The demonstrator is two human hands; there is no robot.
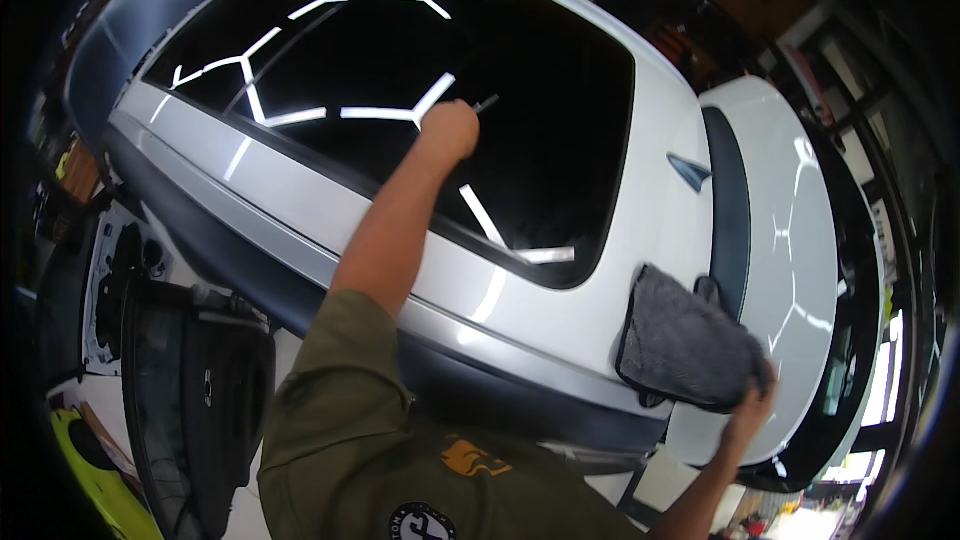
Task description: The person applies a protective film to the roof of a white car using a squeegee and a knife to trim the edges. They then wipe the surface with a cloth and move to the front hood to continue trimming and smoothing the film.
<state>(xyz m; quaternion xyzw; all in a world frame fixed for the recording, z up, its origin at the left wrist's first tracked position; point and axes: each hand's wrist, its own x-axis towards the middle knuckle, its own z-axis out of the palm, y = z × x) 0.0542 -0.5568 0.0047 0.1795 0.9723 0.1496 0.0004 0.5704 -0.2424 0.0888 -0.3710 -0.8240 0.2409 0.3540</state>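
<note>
My left hand (pixel 452 130) is over the dark glass roof panel (pixel 540 155) of a silver-white car, its fingers closed. A thin, greyish sliver shows just past the fingers; I cannot make out whether it is held or a reflection. My right hand (pixel 750 410) grips the lower right corner of a thick, dark grey plush towel (pixel 685 340). This towel is spread at the rear right part of the roof, near the rear window band. Dark bits poke out at its upper and lower edges, mostly hidden.
A dark shark-fin antenna (pixel 689 172) stands on the silver roof (pixel 650 130). Beyond the dark rear band (pixel 728 210) is a pale tailgate panel (pixel 790 240). At the lower left, an open car door (pixel 200 390) juts out beside a lime-green object (pixel 95 480). Hexagonal lights reflect in the glass.
</note>
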